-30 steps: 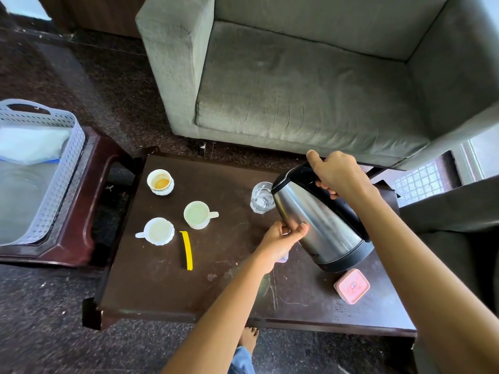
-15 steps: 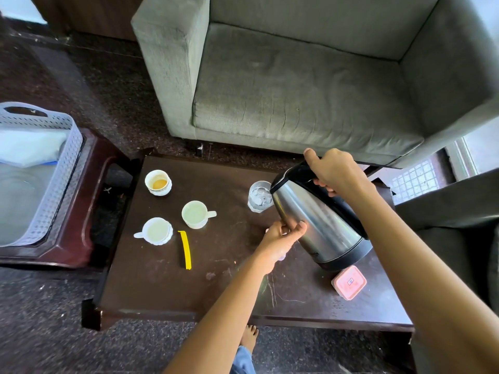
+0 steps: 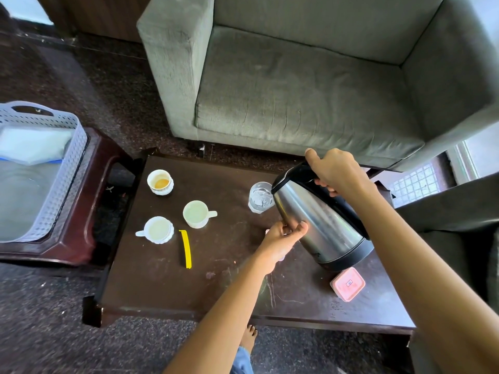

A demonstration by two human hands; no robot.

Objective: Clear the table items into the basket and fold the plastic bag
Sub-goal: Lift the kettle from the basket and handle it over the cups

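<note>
**A:** Where is the kettle (image 3: 321, 225)?

**B:** Over the right half of the table (image 3: 229, 290). It is tilted, with its lid end leaning toward the glass (image 3: 259, 197) and its black base just beside the pink container (image 3: 347, 284) by the front edge. Whether the base touches the wood cannot be told.

**A:** And the person's hands?

**B:** The right hand (image 3: 334, 171) wraps the black handle, fingers fully curled round it. The left hand (image 3: 280, 241) has its fingers curled against the steel wall low down.

**A:** What is on the left side?

**B:** The far cup (image 3: 159, 182), middle cup (image 3: 195, 214) and near cup (image 3: 158, 229) cluster at the far left, and a yellow strip (image 3: 186, 248) lies just beside the near one. A stretch of tabletop separates the strip from the left hand. The basket (image 3: 67, 163) stands on a dark red stool (image 3: 81, 238) past the table's left edge, and a gap shows between stool and table. A pale folded thing (image 3: 32, 147) lies inside the basket.

**A:** What is behind the table?

**B:** The sofa (image 3: 297, 103). Its seat front runs close along the table's far edge.
</note>
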